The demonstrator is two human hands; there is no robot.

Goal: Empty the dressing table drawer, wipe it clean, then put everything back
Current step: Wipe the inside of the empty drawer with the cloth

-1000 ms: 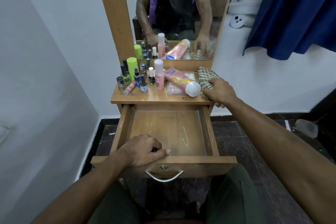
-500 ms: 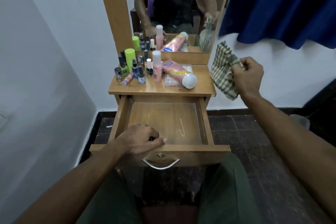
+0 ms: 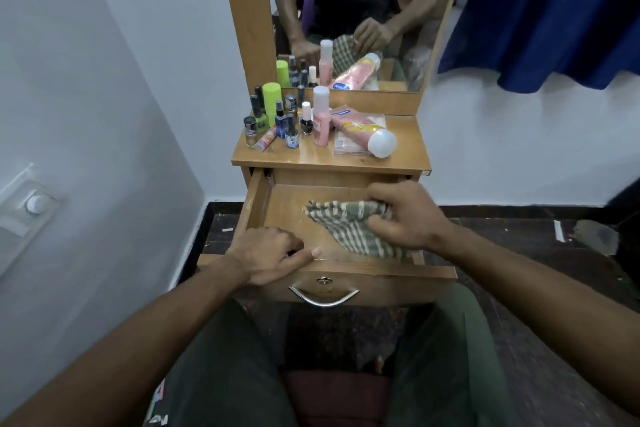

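The wooden drawer (image 3: 287, 208) of the dressing table is pulled out, and its floor is bare apart from a green-and-white checked cloth (image 3: 349, 224). My right hand (image 3: 408, 215) grips that cloth and presses it onto the drawer floor at the right. My left hand (image 3: 266, 255) rests curled over the drawer's front edge, left of the metal handle (image 3: 323, 298). On the tabletop (image 3: 405, 146) stand several small bottles (image 3: 289, 130), a green tube (image 3: 272, 95), a pink bottle (image 3: 321, 118) and a pink lotion tube (image 3: 363, 132) lying on its side.
A mirror (image 3: 356, 10) behind the tabletop shows a person's arms and the cloth. A blue curtain (image 3: 547, 10) hangs at the upper right. A white wall with a switch plate (image 3: 31, 204) is close on the left. My knees flank the drawer below.
My right hand picked the cloth off the tabletop's right end, lifted it out to the right, then brought it down into the drawer. My left hand stayed on the drawer front.
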